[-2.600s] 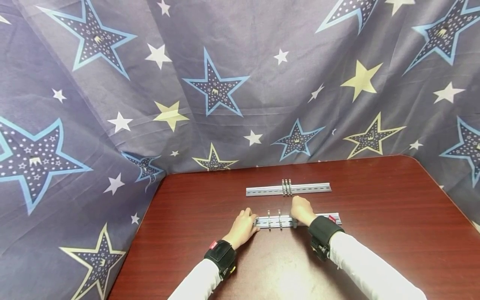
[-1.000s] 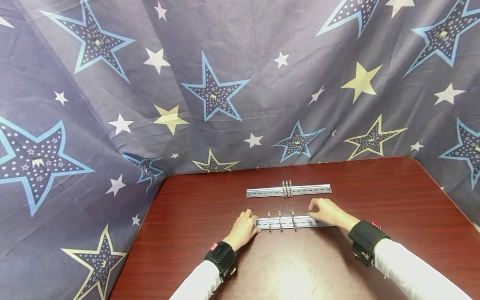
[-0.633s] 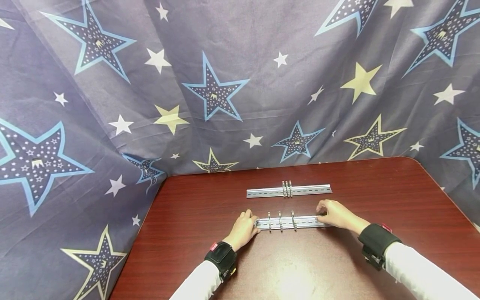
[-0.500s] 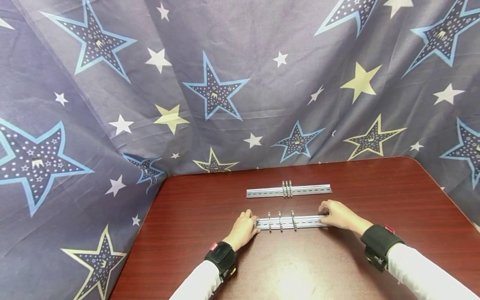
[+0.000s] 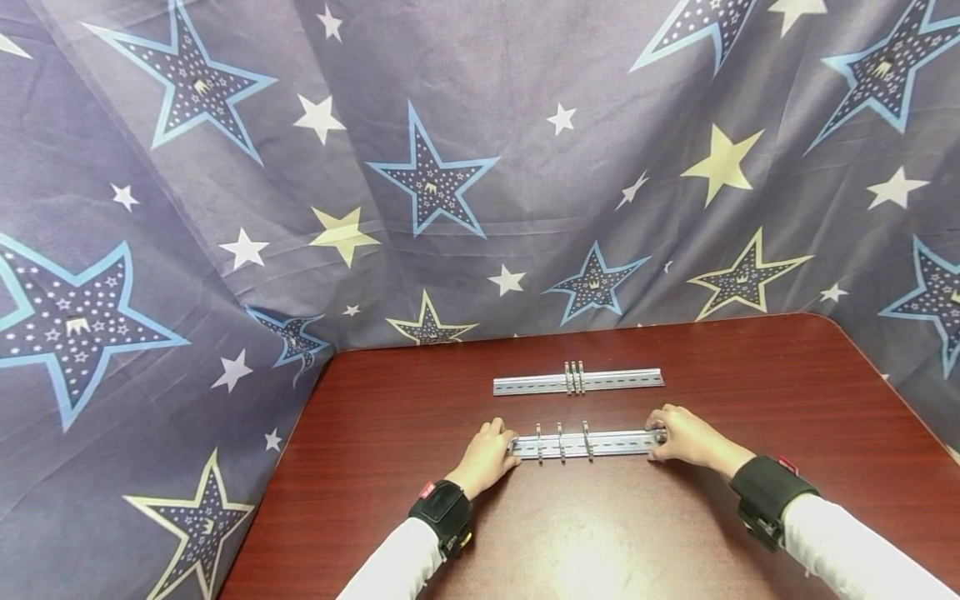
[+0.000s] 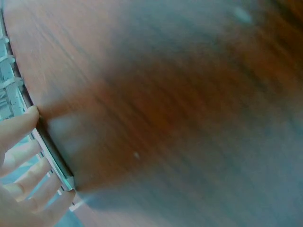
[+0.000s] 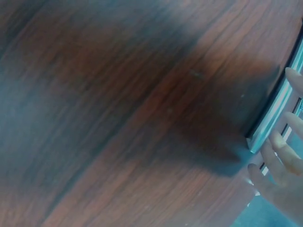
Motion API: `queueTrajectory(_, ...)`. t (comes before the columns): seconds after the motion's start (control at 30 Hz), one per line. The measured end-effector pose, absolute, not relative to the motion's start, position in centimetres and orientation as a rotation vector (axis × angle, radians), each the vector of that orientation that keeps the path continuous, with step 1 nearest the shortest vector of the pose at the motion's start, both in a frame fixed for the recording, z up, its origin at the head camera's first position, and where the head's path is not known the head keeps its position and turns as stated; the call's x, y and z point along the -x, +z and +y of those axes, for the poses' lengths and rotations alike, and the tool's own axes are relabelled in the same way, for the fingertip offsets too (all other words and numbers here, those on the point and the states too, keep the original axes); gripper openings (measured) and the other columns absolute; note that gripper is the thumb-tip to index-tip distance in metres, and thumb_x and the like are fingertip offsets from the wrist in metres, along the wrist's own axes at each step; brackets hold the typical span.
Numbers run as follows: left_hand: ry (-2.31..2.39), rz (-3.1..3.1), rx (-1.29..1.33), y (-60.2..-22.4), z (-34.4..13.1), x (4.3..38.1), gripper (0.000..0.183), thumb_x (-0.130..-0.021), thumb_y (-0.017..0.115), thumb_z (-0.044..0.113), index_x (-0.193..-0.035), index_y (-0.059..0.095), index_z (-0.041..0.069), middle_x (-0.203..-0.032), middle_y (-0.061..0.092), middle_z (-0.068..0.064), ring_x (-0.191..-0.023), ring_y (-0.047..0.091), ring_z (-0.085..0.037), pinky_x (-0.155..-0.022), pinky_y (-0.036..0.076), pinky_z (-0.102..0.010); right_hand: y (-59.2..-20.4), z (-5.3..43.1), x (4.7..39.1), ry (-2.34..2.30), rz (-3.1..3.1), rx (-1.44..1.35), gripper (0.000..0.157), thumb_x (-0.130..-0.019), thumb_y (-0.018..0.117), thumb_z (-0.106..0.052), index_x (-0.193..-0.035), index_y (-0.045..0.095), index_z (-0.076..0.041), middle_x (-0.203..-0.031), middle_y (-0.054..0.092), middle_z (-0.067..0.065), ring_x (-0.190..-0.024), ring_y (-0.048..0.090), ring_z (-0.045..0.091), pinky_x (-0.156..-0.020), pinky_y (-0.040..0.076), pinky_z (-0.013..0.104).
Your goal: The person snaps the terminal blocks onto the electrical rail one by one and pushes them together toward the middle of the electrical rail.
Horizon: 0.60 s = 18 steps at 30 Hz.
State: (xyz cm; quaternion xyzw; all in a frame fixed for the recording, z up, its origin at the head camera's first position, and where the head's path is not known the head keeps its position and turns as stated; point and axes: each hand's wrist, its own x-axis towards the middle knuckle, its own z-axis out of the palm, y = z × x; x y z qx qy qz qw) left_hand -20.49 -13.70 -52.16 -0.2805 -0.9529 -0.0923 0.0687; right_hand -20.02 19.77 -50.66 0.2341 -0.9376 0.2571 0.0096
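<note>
A slotted metal DIN rail (image 5: 618, 443) lies nearer the person, with three thin upright clips (image 5: 561, 442) set apart across its left half and middle. My left hand (image 5: 485, 457) holds its left end; in the left wrist view the thumb is on the near edge and the fingers (image 6: 33, 179) reach over the far side. At the right end, my right hand (image 5: 692, 440) has thumb and fingers around the rail, spanning it from edge to edge. The right wrist view shows the rail's end corner (image 7: 255, 142) between thumb and fingers.
Behind it lies a second DIN rail (image 5: 525, 386), carrying three similar clips (image 5: 574, 377) bunched together near its middle. Both rails are on a dark red wooden table (image 5: 390, 400). A star-patterned cloth (image 5: 517, 167) hangs along the table's back and left.
My right hand has let go of the rightmost clip and moved right along the near rail to grip its right end. My left hand stays at the left end.
</note>
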Motion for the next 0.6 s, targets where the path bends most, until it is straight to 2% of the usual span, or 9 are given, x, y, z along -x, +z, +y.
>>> queueTrajectory(0.43, -0.265, -2.935, 0.885, -51.4, -13.6, 20.9, 0.03, -0.069, 0.072, 0.024, -0.092, 0.065, 0.006, -0.08, 0.045, -0.003, -0.075, 0.047, -0.019, -0.063, 0.042, -0.03, -51.2, 20.1, 20.2, 0.798, -2.904, -0.727, 0.031, -0.057, 0.076, -0.015, -0.08, 0.064, 0.001, -0.071, 0.052, 0.003, -0.064, 0.045, 0.012, -0.059, 0.04, 0.029)
queueTrajectory(0.6, -0.26, -2.989, 0.905, -50.7, -13.4, 21.3, 0.028, -0.069, 0.072, 0.024, -0.089, 0.065, 0.006, -0.079, 0.048, -0.004, -0.074, 0.052, -0.021, -0.064, 0.044, -0.031, -51.3, 20.1, 20.2, 0.794, -2.901, -0.716, 0.029, -0.057, 0.076, -0.015, -0.079, 0.064, 0.001, -0.071, 0.052, 0.003, -0.065, 0.047, 0.014, -0.06, 0.04, 0.031)
